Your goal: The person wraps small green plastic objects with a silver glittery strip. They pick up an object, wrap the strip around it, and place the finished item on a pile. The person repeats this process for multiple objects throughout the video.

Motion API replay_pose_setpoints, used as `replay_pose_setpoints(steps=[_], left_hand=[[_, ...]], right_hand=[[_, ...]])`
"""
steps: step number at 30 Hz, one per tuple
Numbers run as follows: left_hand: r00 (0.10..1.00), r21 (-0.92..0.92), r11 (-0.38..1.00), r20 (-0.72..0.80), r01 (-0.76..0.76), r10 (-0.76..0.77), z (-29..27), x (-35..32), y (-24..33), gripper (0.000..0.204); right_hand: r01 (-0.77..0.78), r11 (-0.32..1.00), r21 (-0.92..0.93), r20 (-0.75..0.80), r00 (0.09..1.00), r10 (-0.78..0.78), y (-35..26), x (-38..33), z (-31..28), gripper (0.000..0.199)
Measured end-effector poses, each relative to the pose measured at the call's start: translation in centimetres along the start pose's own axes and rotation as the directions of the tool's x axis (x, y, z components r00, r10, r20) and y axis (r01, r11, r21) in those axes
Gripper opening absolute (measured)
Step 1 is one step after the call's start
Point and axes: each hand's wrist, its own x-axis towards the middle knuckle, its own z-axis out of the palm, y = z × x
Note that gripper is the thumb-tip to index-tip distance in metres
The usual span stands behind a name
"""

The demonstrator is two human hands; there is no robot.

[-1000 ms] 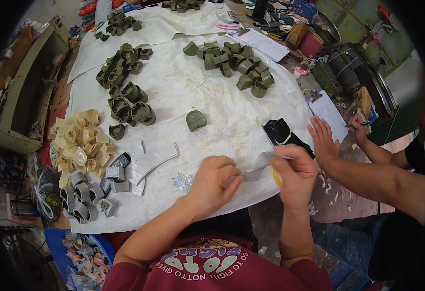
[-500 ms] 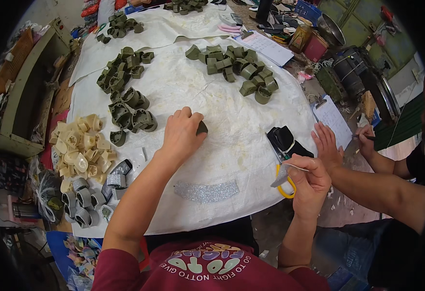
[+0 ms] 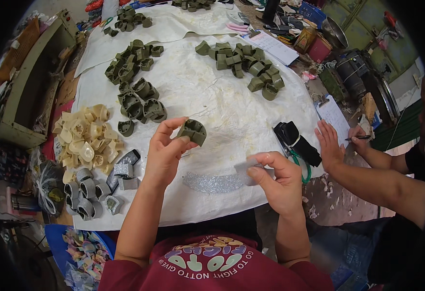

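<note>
We see the left hand (image 3: pixel 166 153) raised over the table, thumb and fingers pinching one hollow olive-green D-shaped plastic piece (image 3: pixel 195 133), its open side facing up. The right hand (image 3: pixel 281 182) pinches a thin, flat, plain grey strip (image 3: pixel 244 171) between thumb and fingers. Between and just below both hands, we have a curved silver glitter-textured strip (image 3: pixel 207 184) lying flat on the white sheet (image 3: pixel 212 97); the right-hand strip overlaps its right end in view. Beyond the left hand: a cluster of olive-green hollow pieces (image 3: pixel 134 104). Left of the left hand: a pile of cream plastic pieces (image 3: pixel 84 143), with grey glitter-covered rings (image 3: pixel 84 194) nearer us. Right of and beyond the right hand: a black folded bundle (image 3: pixel 292 138), then a co-worker's hand (image 3: pixel 330 148) resting beside a clipboard with white paper (image 3: pixel 334 118).
</note>
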Motion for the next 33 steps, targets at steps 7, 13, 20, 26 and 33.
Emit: replay_pose_setpoints(steps=[7, 13, 20, 26, 33], left_hand=[[0.991, -0.007, 0.994, 0.084, -0.107, 0.108, 1.1, -2.8, -1.3, 0.068], [0.999, -0.048, 0.998, 0.02, 0.044, -0.043, 1.9, -4.3, -1.5, 0.045], [1.0, 0.1, 0.995, 0.011, -0.002, 0.001, 2.4, -5.1, -1.3, 0.039], [0.999, 0.177, 0.984, 0.001, 0.033, -0.034, 2.8, -5.9, -0.9, 0.04], [0.999, 0.294, 0.955, -0.016, -0.039, 0.046, 3.6, -6.2, -0.8, 0.047]], right_hand=[[0.351, 0.924, -0.156, 0.172, 0.93, -0.324, 0.1, 1.4, 0.6, 0.016], [0.314, 0.919, -0.236, 0.248, 0.934, -0.256, -1.1, 1.8, 1.8, 0.027], [0.246, 0.959, -0.141, 0.214, 0.953, -0.213, -0.7, 2.1, 3.3, 0.043], [0.205, 0.973, -0.105, 0.221, 0.959, -0.178, -0.5, 2.1, 3.5, 0.042], [0.16, 0.985, -0.063, 0.2, 0.969, -0.144, -1.1, 2.0, 3.3, 0.042]])
